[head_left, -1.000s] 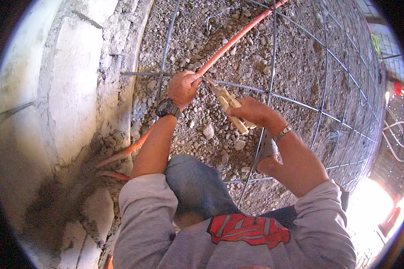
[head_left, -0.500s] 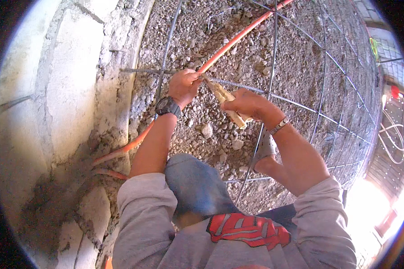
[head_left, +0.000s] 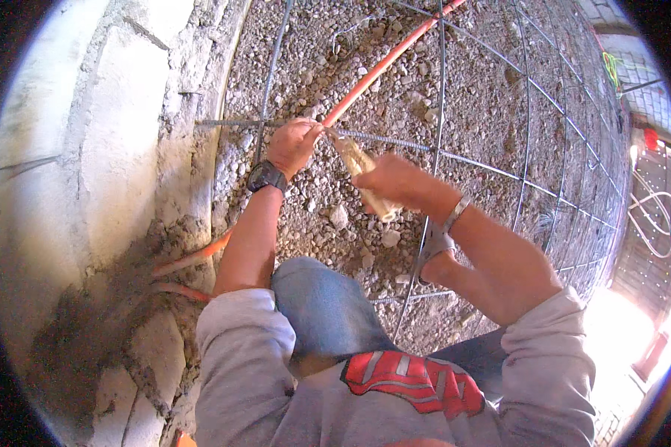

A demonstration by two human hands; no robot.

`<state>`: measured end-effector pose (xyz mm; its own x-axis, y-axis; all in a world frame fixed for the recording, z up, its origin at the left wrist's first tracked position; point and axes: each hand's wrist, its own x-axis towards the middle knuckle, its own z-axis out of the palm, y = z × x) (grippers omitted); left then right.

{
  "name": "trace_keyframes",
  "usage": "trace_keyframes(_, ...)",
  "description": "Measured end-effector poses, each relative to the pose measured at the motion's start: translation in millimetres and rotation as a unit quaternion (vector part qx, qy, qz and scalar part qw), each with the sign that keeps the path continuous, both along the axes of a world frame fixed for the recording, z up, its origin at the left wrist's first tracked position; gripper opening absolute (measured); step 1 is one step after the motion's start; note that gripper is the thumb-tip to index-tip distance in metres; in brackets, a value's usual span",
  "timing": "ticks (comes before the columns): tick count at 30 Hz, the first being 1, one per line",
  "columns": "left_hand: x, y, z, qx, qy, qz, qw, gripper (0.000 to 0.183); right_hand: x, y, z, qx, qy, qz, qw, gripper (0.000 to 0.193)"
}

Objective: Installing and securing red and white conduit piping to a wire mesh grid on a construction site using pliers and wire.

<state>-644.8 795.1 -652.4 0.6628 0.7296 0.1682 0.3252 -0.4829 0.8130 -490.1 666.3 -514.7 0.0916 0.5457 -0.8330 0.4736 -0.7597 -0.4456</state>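
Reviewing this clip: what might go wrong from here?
The right hand grips pliers whose tip sits right by the bare left hand, so a slip could pinch a finger. The orange tube meets the rebar there, so a stray squeeze might scuff it. The grey shoe is beside another bar on loose gravel, so footing could shift.

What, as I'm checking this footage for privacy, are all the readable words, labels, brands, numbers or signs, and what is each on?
None can be read with certainty.
Red print on the grey shirt: stylised and distorted, not legible.
Dark wristwatch: too small and blurred.
Pale-handled tool: no writing discernible.
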Motion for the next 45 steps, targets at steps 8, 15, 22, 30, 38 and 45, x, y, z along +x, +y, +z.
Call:
trace_keyframes(8,32.4,46.5,36.4,-0.055,0.356,-0.091,0.928,0.030,-62.6,-42.5,-35.6,0.042,0.110,-0.193,0.974,0.031)
trace_keyframes(15,90.6,22.8,50.3,0.180,0.412,-0.241,0.860,0.021,-139.6,-39.6,-81.8,0.058,0.191,-0.325,0.924,0.031)
trace_keyframes(22,64.5,28.0,37.7,0.147,0.400,-0.218,0.878,0.013,-194.0,-16.8,-112.6,0.117,0.258,-0.510,0.812,0.030)
trace_keyframes(30,14.9,15.7,27.4,-0.016,0.213,-0.041,0.976,0.026,-105.2,-55.3,-61.5,0.029,0.211,-0.320,0.923,0.032)
trace_keyframes(38,0.2,15.6,5.1,-0.028,0.097,-0.023,0.995,0.031,27.9,-30.8,26.3,0.160,-0.257,0.356,0.884,0.039)
trace_keyframes(45,-5.0,14.9,0.9,-0.047,0.075,-0.009,0.996,0.031,43.7,80.8,36.1,0.266,-0.420,0.593,0.633,0.021)
